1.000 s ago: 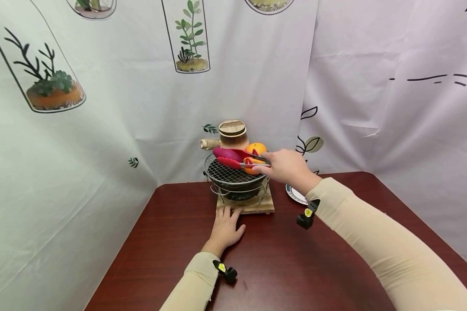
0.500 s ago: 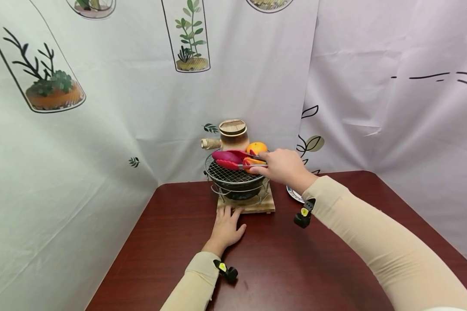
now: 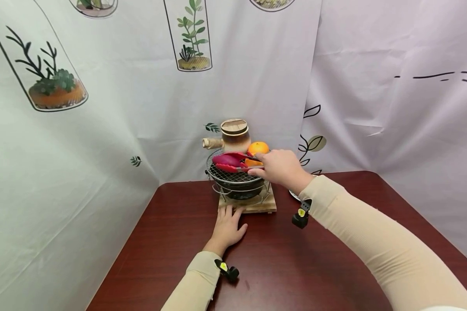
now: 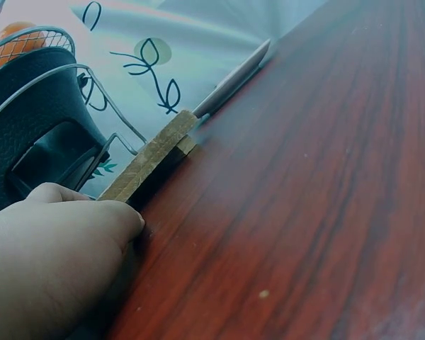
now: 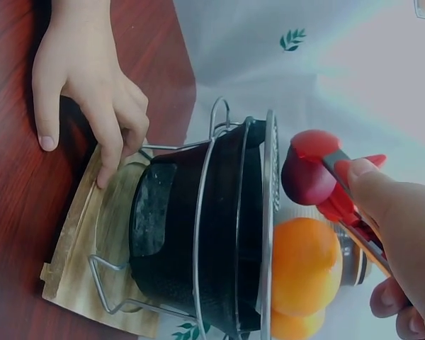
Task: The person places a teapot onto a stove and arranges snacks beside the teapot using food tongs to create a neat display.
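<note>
My right hand [image 3: 281, 166] grips metal tongs with red tips [image 3: 233, 166] over the wire mesh of a small black grill [image 3: 236, 185]. Between the tips is a purplish-red oblong item [image 3: 225, 159], seen close in the right wrist view [image 5: 306, 178]. Two oranges [image 3: 258, 148] lie on the mesh by my right hand; the wrist view shows them [image 5: 304, 265] against the grill's rim [image 5: 198, 234]. My left hand [image 3: 227, 226] lies flat on the table, its fingertips [image 4: 120, 216] touching the front edge of the wooden board [image 4: 156, 152] under the grill.
A brown clay pot with a wooden lid [image 3: 234, 131] stands behind the grill. A plate [image 3: 293, 195] is mostly hidden behind my right forearm. Printed cloth walls close in the back and left of the dark red table [image 3: 280, 263].
My right hand has shifted slightly left, and the tongs' tips have come closer together and lower over the mesh. The left hand has stayed put.
</note>
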`<state>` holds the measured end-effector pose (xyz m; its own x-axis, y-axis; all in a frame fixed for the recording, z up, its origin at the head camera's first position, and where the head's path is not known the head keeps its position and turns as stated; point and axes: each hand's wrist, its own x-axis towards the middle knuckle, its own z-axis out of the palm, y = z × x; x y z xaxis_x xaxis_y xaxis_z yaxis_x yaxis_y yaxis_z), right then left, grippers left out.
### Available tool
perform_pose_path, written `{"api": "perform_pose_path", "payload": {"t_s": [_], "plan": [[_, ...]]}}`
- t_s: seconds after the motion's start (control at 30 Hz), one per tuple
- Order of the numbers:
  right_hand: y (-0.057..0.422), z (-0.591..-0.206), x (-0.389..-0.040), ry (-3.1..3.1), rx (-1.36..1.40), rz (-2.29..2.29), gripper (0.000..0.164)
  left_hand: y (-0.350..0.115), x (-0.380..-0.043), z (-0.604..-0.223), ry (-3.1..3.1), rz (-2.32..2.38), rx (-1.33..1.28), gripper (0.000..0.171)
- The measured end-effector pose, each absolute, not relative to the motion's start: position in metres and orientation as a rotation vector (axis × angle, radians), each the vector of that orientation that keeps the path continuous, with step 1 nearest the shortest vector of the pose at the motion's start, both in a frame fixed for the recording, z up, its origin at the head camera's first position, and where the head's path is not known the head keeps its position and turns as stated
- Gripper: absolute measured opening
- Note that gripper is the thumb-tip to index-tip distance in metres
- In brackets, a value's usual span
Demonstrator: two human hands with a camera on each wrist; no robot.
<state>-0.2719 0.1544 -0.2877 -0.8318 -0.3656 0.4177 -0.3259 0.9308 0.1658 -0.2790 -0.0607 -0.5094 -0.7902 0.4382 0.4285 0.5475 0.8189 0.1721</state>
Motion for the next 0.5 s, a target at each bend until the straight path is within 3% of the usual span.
{"api": "perform_pose_path", "payload": {"t_s": [0.5], "plan": [[0.1494,-0.2858,-0.2714,-2.627,0.523,-0.159,0.058,-0.0614,-0.2816,-0.5131,-2.582,-0.396,-0.751,0.053]]}}
